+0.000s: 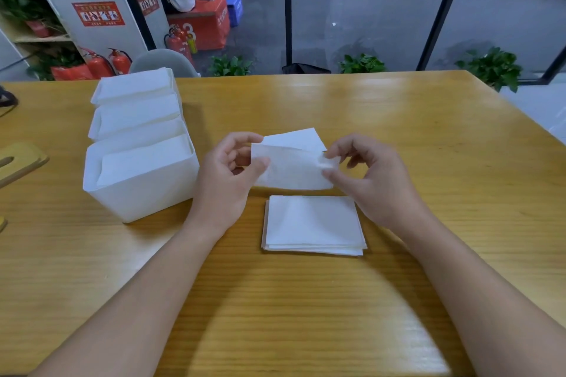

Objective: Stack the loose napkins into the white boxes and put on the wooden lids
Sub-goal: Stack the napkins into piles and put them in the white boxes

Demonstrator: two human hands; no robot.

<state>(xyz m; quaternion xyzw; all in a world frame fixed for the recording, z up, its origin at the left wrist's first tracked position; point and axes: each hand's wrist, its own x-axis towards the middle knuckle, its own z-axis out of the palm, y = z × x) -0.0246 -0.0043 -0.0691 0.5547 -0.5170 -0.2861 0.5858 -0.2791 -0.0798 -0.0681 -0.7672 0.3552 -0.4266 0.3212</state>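
Both hands hold one white napkin (291, 168) above the middle of the table. My left hand (226, 180) pinches its left edge and my right hand (373, 180) pinches its right edge. A flat stack of napkins (312, 225) lies on the table just below it, and another loose napkin (294, 138) lies behind it. Three white boxes stand in a row at the left: the near box (137, 193), the middle box (134, 116) and the far box (131, 86), all with napkins inside and without lids. A wooden lid (18, 159) lies at the far left edge.
The wooden table (428, 147) stretches wide to the right and toward me. A grey chair back (162, 63) stands behind the table's far edge. Potted plants (361, 64) and a glass wall lie beyond. A second wooden piece (2, 223) peeks in at the left edge.
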